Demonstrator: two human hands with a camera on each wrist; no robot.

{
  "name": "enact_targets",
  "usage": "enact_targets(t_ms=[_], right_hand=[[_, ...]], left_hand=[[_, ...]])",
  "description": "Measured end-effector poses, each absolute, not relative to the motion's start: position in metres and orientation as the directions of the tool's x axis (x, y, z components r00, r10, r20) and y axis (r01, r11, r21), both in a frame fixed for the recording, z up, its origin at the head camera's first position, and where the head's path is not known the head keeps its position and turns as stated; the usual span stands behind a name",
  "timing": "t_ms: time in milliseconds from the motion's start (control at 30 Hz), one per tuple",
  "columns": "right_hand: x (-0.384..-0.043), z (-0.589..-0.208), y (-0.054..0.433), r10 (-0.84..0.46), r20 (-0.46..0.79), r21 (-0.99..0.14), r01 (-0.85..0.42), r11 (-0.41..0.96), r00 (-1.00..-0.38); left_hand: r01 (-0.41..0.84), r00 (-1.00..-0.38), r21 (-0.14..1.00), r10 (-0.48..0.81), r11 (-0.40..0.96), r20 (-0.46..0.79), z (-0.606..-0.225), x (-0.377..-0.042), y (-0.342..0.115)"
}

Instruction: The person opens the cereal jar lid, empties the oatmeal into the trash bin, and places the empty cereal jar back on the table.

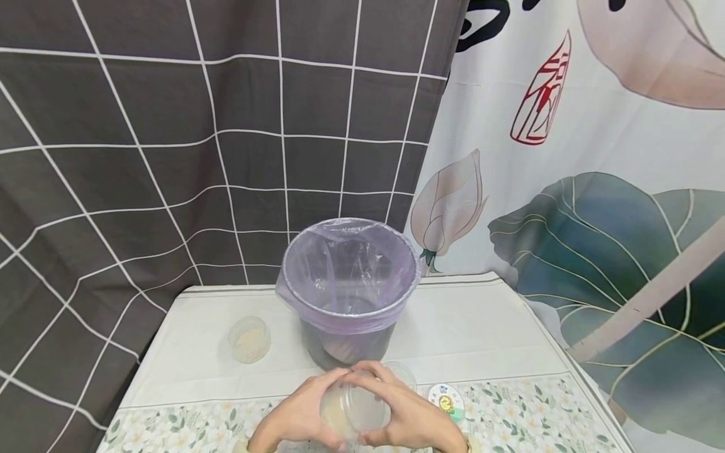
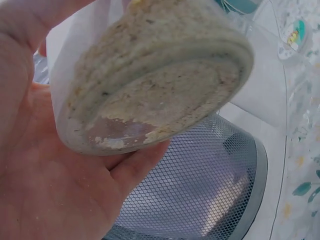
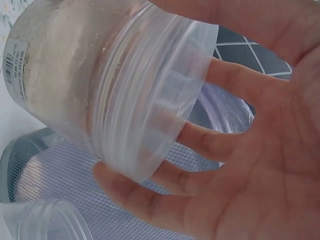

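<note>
Between my two hands, in front of the bin, a clear plastic jar (image 1: pixel 334 412) lies tilted on its side in the air. Pale, crumbly beige powder fills much of it, and some clings to its base (image 2: pixel 160 102). My left hand (image 1: pixel 300 409) grips the jar's body near the base. The fingers of my right hand (image 1: pixel 410 412) are curled round the clear screw lid (image 3: pixel 150 95) at the other end. A barcode label (image 3: pixel 16 70) is stuck on the jar's side. Right behind the right hand stands another clear tub (image 1: pixel 403 372), partly hidden.
A mesh bin (image 1: pixel 317 346) lined with a purple bag (image 1: pixel 391 296) stands at the middle back. Left of it sits a small clear tub (image 1: pixel 249 340) with pale powder. A round white lid with a yellow picture (image 1: pixel 446 401) lies at right, on the flowered cloth (image 1: pixel 521 415).
</note>
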State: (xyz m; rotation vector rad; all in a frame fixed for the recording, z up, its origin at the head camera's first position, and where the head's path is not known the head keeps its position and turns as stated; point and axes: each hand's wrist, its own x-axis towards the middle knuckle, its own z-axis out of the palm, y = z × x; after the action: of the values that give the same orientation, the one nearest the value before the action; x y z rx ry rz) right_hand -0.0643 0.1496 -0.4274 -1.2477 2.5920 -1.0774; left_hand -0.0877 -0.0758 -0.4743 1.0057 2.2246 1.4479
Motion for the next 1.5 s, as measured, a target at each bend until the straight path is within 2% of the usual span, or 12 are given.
enact_targets(t_ms=[200, 367, 533, 667, 833, 1000, 1200, 1367, 1500], right_hand=[[-0.064, -0.427, 0.151, -0.706, 0.196, -0.631, -0.639, 0.441, -0.681], [-0.064, -0.428, 0.151, -0.69, 0.164, -0.687, -0.583, 0.433, -0.705], [-0.064, -0.431, 0.147, -0.627, 0.16, -0.758, -0.501, 0.416, -0.762], [-0.062, -0.431, 0.143, -0.566, 0.088, -0.851, -0.357, 0.385, -0.82], [-0.06, -0.431, 0.137, -0.479, 0.033, -0.876, -0.257, 0.408, -0.877], [-0.059, -0.431, 0.132, -0.397, -0.022, -0.886, -0.166, 0.433, -0.918], [-0.061, -0.431, 0.13, -0.354, -0.103, -0.917, -0.05, 0.396, -0.93], [-0.061, -0.43, 0.13, -0.341, -0.13, -0.923, -0.012, 0.385, -0.931], [-0.061, -0.431, 0.13, -0.339, -0.141, -0.928, 0.005, 0.371, -0.93]], left_hand=[[0.376, -0.766, 0.861, 0.638, 0.342, 0.081, -0.473, -0.081, -0.073], [0.391, -0.806, 0.834, 0.581, 0.388, 0.107, -0.476, -0.076, -0.07], [0.49, -0.835, 0.72, 0.501, 0.491, 0.226, -0.479, -0.069, -0.066], [0.582, -0.813, 0.577, 0.439, 0.574, 0.383, -0.481, -0.065, -0.062], [0.637, -0.731, 0.37, 0.378, 0.676, 0.569, -0.484, -0.063, -0.056], [0.673, -0.584, 0.194, 0.353, 0.713, 0.731, -0.49, -0.066, -0.052], [0.691, -0.436, 0.074, 0.333, 0.719, 0.836, -0.496, -0.068, -0.047], [0.696, -0.322, -0.006, 0.319, 0.718, 0.891, -0.501, -0.073, -0.042], [0.691, -0.304, -0.017, 0.312, 0.723, 0.9, -0.504, -0.073, -0.041]])
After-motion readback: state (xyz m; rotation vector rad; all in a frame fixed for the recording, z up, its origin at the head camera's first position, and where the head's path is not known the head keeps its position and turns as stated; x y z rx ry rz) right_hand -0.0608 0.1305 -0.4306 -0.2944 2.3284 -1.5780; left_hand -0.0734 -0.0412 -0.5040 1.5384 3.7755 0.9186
